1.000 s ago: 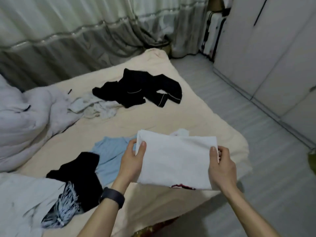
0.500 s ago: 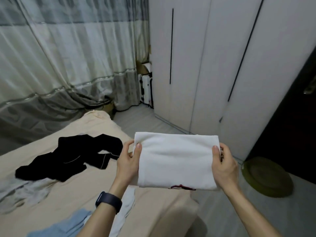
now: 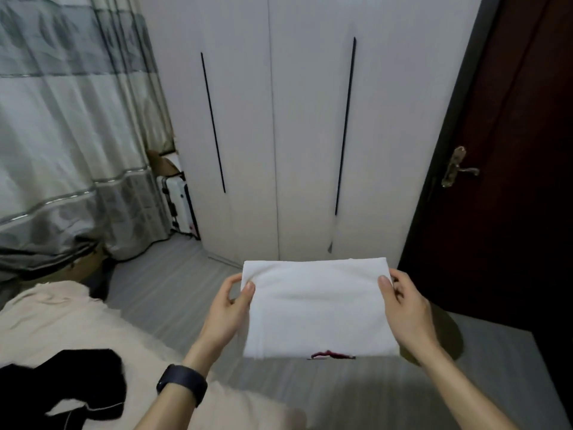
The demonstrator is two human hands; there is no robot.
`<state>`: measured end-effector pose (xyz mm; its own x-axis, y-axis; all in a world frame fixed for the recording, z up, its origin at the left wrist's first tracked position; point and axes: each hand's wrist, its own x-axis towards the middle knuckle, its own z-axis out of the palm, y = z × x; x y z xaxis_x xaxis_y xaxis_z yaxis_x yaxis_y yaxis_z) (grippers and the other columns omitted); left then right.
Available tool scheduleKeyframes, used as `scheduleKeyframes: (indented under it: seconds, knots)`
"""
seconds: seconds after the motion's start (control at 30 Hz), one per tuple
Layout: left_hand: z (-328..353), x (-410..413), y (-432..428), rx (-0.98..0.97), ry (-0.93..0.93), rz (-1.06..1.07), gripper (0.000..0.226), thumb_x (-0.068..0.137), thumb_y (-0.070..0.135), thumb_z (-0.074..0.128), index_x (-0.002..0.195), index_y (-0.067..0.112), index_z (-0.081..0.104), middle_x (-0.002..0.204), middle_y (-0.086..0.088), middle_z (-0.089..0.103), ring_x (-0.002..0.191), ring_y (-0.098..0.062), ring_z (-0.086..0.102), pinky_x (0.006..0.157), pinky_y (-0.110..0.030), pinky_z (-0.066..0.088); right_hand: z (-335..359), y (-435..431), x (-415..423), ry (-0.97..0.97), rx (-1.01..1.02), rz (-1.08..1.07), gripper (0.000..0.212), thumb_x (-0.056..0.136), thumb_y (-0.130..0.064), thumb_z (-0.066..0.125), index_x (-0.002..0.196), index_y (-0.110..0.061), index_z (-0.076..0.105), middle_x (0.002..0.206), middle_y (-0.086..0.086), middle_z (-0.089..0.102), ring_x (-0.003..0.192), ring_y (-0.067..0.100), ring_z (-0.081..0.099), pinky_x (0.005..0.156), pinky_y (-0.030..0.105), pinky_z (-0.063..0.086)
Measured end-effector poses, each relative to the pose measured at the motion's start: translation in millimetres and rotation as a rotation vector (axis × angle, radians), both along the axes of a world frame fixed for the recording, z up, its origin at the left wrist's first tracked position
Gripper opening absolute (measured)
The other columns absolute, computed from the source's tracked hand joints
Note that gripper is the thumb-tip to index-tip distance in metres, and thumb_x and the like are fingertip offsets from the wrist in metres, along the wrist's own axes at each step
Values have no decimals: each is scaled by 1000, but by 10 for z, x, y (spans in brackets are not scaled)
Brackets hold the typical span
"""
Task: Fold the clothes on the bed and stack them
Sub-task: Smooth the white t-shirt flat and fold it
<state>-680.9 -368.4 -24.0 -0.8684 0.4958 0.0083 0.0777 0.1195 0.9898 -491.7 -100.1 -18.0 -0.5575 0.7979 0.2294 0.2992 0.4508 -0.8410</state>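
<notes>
A folded white garment (image 3: pixel 316 308) with a small red print at its lower edge hangs flat in the air above the floor, off the bed's side. My left hand (image 3: pixel 228 308) grips its left edge, thumb on top. My right hand (image 3: pixel 406 308) grips its right edge the same way. The cream-sheeted bed (image 3: pixel 62 318) fills the lower left, and a crumpled black garment (image 3: pixel 59 389) lies on it at the bottom left. The other clothes on the bed are out of view.
White wardrobe doors (image 3: pixel 279 135) stand straight ahead, a dark red door (image 3: pixel 502 212) with a brass handle to the right. Grey curtains (image 3: pixel 62 135) hang at left, a white suitcase (image 3: pixel 179 206) beside them. Striped grey floor (image 3: pixel 173 283) lies between bed and wardrobe.
My view has swung right and up, away from the bed toward the wardrobe and door. Both hands carried the folded white garment along, still holding it by its two edges.
</notes>
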Motion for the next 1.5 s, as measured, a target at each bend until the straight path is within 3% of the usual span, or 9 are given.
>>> scheduleKeyframes:
  seconds: [0.2,0.33,0.5,0.6,0.73,0.97,1.13,1.33,1.5]
  knots:
    - [-129,-550,794,42,-28,37,30,95,50,60,122,37,55,96,-1,79,85,-23,76,74,-37,60,-139,913,-640,-11,-43,71,37,101,-53,48,129,-31,57,101,-15,63,94,11,63,84,40,56]
    - [-308,-831,1201,65,-72,166,28,95,54,60,119,42,56,97,-1,79,86,-24,76,75,-38,61,-243,1574,-1324,-37,-49,199,25,100,-56,48,119,-41,54,96,-18,60,87,3,58,77,37,52]
    - [-610,-833,1463,53,-153,469,25,99,44,59,121,34,57,92,3,79,81,-15,76,64,-22,55,-481,2032,-2160,-91,-50,393,26,100,-49,51,120,-35,60,98,-6,67,92,20,63,79,35,44]
    - [-787,-699,1431,7,-218,645,30,98,46,60,124,31,59,97,4,78,88,-13,74,80,-31,60,-703,2020,-2539,-164,-60,530,27,101,-47,52,120,-31,61,97,-3,69,91,24,64,79,36,44]
    - [-991,-529,1279,-24,-268,862,28,99,45,58,124,32,58,112,8,73,94,-7,72,83,-27,58,-987,1765,-3027,-255,-101,734,28,102,-44,53,123,-28,62,93,-4,66,91,26,60,80,36,42]
    - [-1439,-386,979,-21,-413,1154,20,98,52,56,116,44,57,96,25,73,85,-1,71,78,-28,54,-1411,1091,-3825,-386,-119,1026,35,102,-42,53,130,-22,61,97,-3,65,97,26,63,88,42,50]
    - [-1787,-540,798,58,-514,1348,23,98,52,55,118,40,55,110,12,71,93,-8,71,88,-35,57,-1597,488,-4468,-476,-12,1237,35,103,-41,51,130,-22,60,108,3,68,103,28,63,94,45,51]
    - [-2119,-542,786,209,-658,1629,29,99,50,54,123,34,53,116,4,69,103,-18,68,96,-45,54,-1827,-325,-5085,-597,181,1515,36,103,-45,48,131,-26,58,102,-1,61,96,26,59,87,40,46]
    - [-2459,-484,852,324,-783,1925,24,101,48,53,121,35,52,105,12,67,94,-8,65,76,-25,51,-2252,-1174,-5369,-668,316,1809,30,104,-41,49,125,-23,61,105,3,70,86,21,62,76,37,45]
